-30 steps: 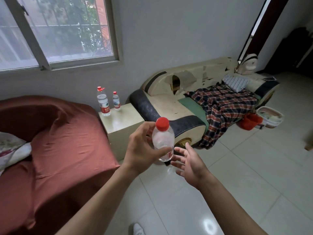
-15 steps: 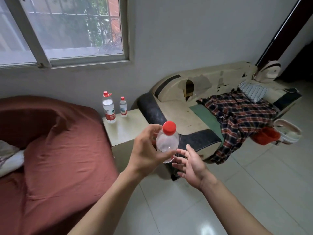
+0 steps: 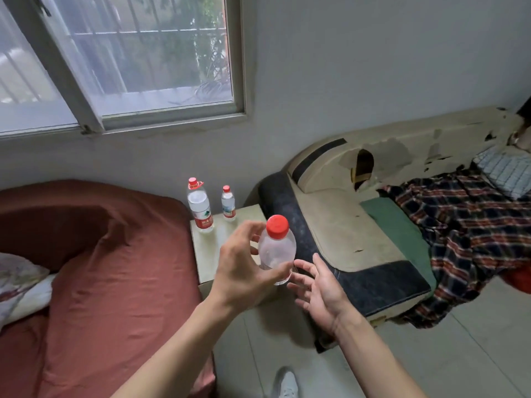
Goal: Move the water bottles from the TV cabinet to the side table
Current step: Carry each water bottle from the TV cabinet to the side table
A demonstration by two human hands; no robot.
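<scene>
— What has moved since a second ago?

— Both hands and the bottle they carry have come closer to the desk; the desk, the bed and the sofa all fill more of the view than before, and the window sits higher and larger.

— How are the hands now?

— Left hand point(image 3: 241, 268) has its thumb and fingers curled round the held bottle point(image 3: 276, 251), gripping its clear body below the red cap; the bottle stands about upright in the air, over the near edge of the desk point(image 3: 207, 254). Right hand point(image 3: 319, 288) is just beside the bottle's base, palm turned up, fingers spread and relaxed, holding nothing. Whether its fingertips touch the bottle I cannot tell.

— How many bottles in all?

— Three. One in the hand, two standing on the desk by the wall: a tall bottle point(image 3: 199, 206) with a red label and red cap, and just to its right a small bottle point(image 3: 228, 203), also red-capped. They stand near each other, not touching.

— And around that?

— One bed under a rust-red sheet point(image 3: 100, 268) to the left of the desk, with one pale flowered pillow point(image 3: 20, 280) at its edge. One worn cream and black sofa point(image 3: 344, 234) to the right, carrying one plaid blanket point(image 3: 465, 225) and one checked cushion point(image 3: 505, 170). One window point(image 3: 129, 61) above. One white shoe point(image 3: 286, 383) on the tiled floor below.
</scene>
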